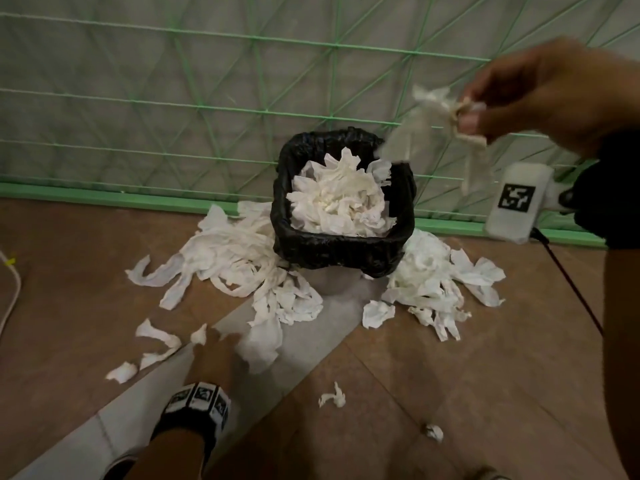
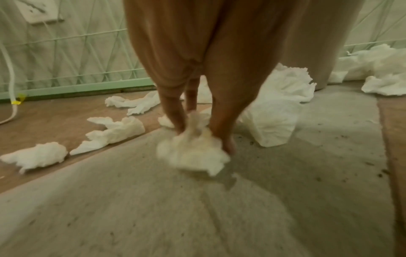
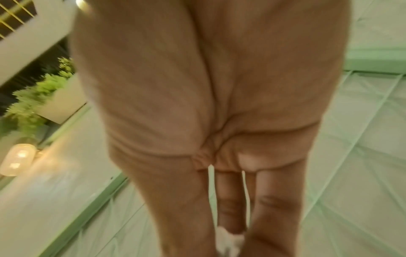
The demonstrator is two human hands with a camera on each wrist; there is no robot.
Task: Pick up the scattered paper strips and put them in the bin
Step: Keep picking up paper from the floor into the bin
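Observation:
A bin (image 1: pixel 343 249) lined with a black bag stands on the floor against the green mesh fence, heaped with white paper. Piles of paper strips (image 1: pixel 228 254) lie left and right of it (image 1: pixel 429 275). My right hand (image 1: pixel 467 112) is raised above and right of the bin, pinching a bunch of strips (image 1: pixel 426 123) that hang blurred toward the bin's rim; in the right wrist view a bit of that paper (image 3: pixel 228 243) shows between the fingertips. My left hand (image 1: pixel 218 341) is low on the floor, its fingertips pinching a crumpled strip (image 2: pixel 193 149).
Loose scraps (image 1: pixel 332 400) lie on the brown floor and the grey strip (image 1: pixel 311 341) nearer to me. A white cable (image 1: pixel 14 285) runs at the far left. The green fence base (image 1: pixel 104 199) closes the back. A dark cord (image 1: pixel 571 285) hangs from my right wrist.

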